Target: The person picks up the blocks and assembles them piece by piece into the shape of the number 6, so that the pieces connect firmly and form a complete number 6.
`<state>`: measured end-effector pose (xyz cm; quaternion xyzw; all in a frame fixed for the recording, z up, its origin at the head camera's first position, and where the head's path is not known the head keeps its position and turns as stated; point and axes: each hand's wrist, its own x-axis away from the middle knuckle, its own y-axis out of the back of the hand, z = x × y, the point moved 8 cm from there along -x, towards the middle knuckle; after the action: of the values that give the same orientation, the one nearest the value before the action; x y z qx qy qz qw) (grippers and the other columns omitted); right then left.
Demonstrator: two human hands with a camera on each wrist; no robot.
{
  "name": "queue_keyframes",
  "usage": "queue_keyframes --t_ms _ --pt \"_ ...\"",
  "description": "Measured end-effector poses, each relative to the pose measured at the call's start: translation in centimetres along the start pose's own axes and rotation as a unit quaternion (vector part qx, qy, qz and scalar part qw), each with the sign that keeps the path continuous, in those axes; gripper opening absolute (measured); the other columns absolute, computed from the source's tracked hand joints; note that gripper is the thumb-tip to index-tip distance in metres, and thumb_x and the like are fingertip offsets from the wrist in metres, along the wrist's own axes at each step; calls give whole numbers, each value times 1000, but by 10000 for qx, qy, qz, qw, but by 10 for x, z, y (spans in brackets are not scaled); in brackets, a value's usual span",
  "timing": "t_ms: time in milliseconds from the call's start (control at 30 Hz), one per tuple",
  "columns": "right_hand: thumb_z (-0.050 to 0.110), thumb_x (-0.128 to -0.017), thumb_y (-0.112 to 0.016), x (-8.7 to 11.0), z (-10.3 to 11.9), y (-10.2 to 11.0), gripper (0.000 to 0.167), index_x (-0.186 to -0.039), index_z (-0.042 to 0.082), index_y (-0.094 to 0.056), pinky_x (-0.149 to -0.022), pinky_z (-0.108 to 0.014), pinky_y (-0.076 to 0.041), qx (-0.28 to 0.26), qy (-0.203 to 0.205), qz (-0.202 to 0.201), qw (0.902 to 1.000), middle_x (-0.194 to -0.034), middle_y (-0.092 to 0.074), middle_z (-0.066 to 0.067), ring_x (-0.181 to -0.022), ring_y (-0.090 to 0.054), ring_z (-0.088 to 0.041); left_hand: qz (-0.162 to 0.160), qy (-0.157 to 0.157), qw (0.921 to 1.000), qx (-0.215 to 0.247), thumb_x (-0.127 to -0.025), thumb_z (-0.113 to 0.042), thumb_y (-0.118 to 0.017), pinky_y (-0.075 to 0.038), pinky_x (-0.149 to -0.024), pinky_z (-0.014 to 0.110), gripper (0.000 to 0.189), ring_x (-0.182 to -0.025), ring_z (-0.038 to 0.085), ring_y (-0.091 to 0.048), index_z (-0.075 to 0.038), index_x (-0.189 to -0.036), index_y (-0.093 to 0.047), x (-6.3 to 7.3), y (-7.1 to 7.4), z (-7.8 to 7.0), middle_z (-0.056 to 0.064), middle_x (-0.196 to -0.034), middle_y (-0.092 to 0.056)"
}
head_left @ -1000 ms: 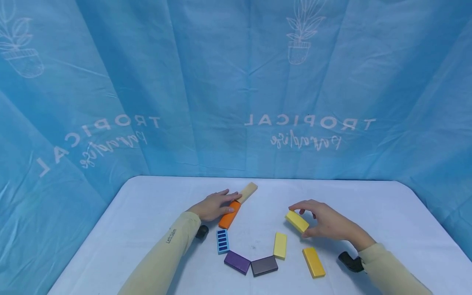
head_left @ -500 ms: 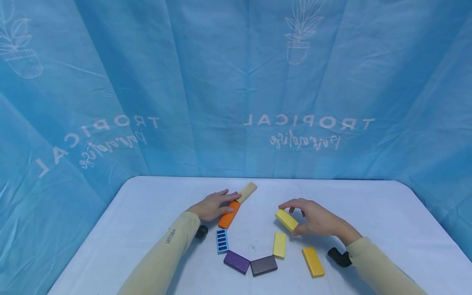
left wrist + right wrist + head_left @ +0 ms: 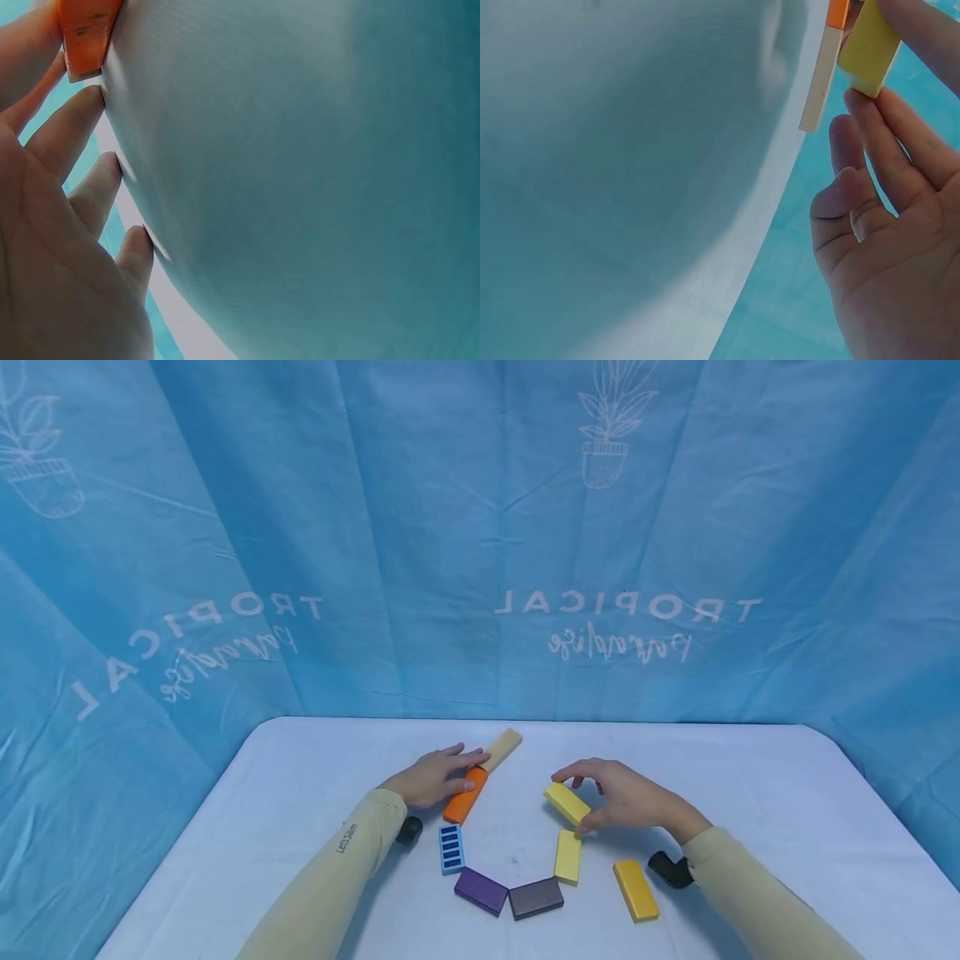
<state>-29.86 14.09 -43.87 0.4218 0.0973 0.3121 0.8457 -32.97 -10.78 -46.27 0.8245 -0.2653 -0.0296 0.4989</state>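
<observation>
My right hand (image 3: 630, 795) pinches a pale yellow block (image 3: 567, 803) by its two ends, thumb at the near end and fingers at the far one. In the right wrist view that yellow block (image 3: 870, 49) is between thumb and fingertips, while the other fingers curl loosely. My left hand (image 3: 432, 779) rests with fairly straight fingers at an orange block (image 3: 463, 800), its thumb on it. Fingertips lie near where it meets a beige block (image 3: 504, 748). The left wrist view shows the orange block (image 3: 88, 37) beside the thumb and index fingertip.
A curve of blocks continues from the orange one: light blue (image 3: 452, 849), purple (image 3: 481, 891), dark grey (image 3: 536, 898) and pale yellow (image 3: 567, 857). A deeper yellow block (image 3: 636, 891) lies apart on the right. The white table (image 3: 300, 793) backs onto a blue curtain (image 3: 435, 568).
My right hand has carried the yellow block leftward, to just beyond the pale yellow block in the curve. The left hand has stayed in place.
</observation>
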Motion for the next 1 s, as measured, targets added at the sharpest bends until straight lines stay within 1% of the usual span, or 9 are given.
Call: queue_keyframes --t_ms 233,333,467,600,800,1000 --pt "24 -73 -91 -8 1 -3 69 -136 18 -63 -90 -45 -49 -3 -138 70 9999 -120 -62 7 -107 -55 -20 6 14 10000 -2 -103 -32 -58 -22 -117 62 53 -150 37 -25 -30 -154 -43 -1 1 -1 7 -163 -31" --pt "27 -72 -92 -11 2 -5 69 -134 19 -63 -91 -45 -49 29 -153 87 9998 -120 -62 7 -107 -55 -18 30 47 10000 6 -103 -33 -58 -22 -117 61 53 -150 37 -24 -30 -154 -43 -1 1 0 6 -163 -31" --pt "30 -71 -93 -14 3 -7 69 -133 18 -64 -93 -45 -49 61 -160 78 9998 -119 -63 7 -106 -55 -17 71 -15 10000 2 -103 -32 -57 -22 -118 61 54 -150 36 -24 -29 -155 -42 0 0 -1 5 -163 -32" --pt "27 -72 -92 -17 4 -8 68 -133 18 -64 -93 -44 -49 60 -176 88 9998 -118 -62 7 -106 -55 -18 80 -75 9999 18 -103 -32 -57 -22 -117 61 54 -150 36 -24 -27 -155 -42 -1 0 -1 4 -162 -33" --pt "24 -72 -93 -20 4 -9 67 -132 17 -64 -95 -47 -48 4 -256 181 9995 -117 -62 6 -107 -54 -19 57 -15 10000 -5 -103 -33 -57 -22 -117 61 54 -150 35 -24 -30 -155 -42 -1 0 0 3 -163 -33" --pt "26 -71 -93 -23 2 -11 67 -131 18 -65 -97 -47 -47 22 -310 288 9991 -116 -62 7 -106 -53 -18 49 29 10000 -11 -103 -33 -57 -23 -116 63 54 -150 37 -25 -31 -155 -42 -2 -1 1 6 -163 -32"
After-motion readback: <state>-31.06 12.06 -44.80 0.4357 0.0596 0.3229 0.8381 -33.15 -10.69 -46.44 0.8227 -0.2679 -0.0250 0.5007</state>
